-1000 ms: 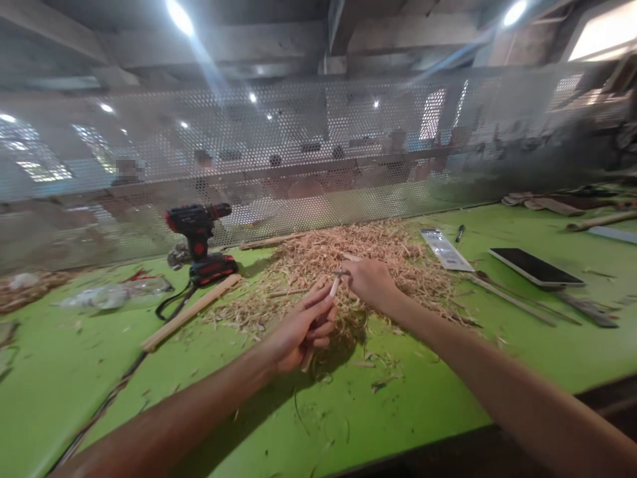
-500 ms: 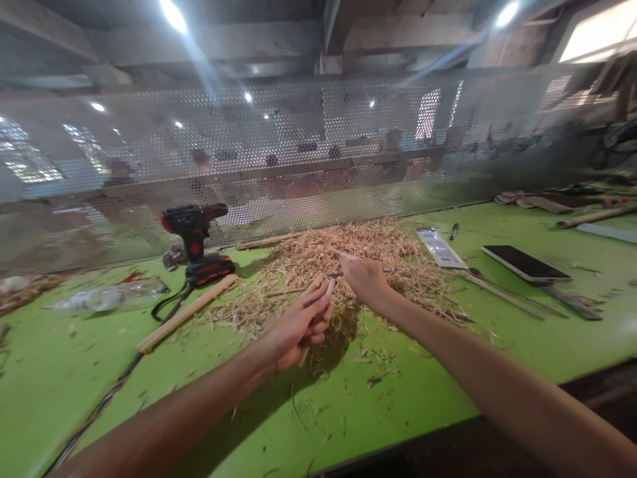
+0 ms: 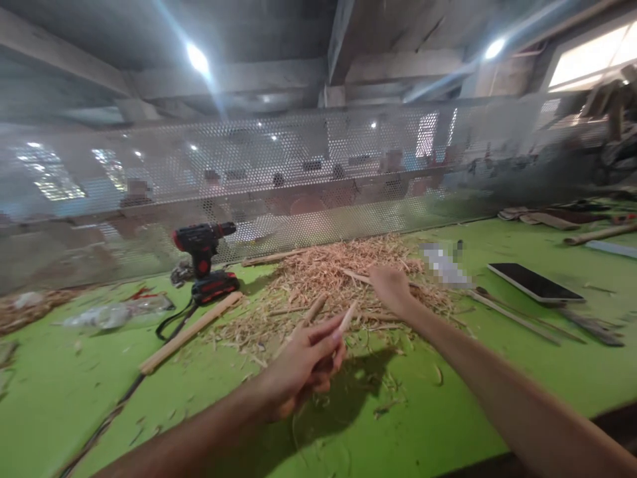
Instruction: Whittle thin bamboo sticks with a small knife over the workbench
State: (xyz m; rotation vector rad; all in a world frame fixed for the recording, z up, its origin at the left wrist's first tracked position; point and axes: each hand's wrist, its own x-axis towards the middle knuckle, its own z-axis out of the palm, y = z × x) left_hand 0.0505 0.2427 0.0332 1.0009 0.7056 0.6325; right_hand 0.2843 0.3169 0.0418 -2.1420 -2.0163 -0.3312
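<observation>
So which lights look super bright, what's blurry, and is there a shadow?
In the head view, two big ceiling lights glare with streaks; in that view, the holey screen looks hazy, blurring everything behind; there too, a shadow darkens the green table near the left hand.

A drill (image 3: 203, 262) stands well left of a phone (image 3: 536, 283).

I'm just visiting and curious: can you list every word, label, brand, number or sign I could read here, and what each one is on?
None can be read.
Power drill: any lettering on its body is too small and blurred.
Pale flat item at the right of the shavings: pixelated, so any print is hidden.
Dark-screened device: no text shows.
</observation>
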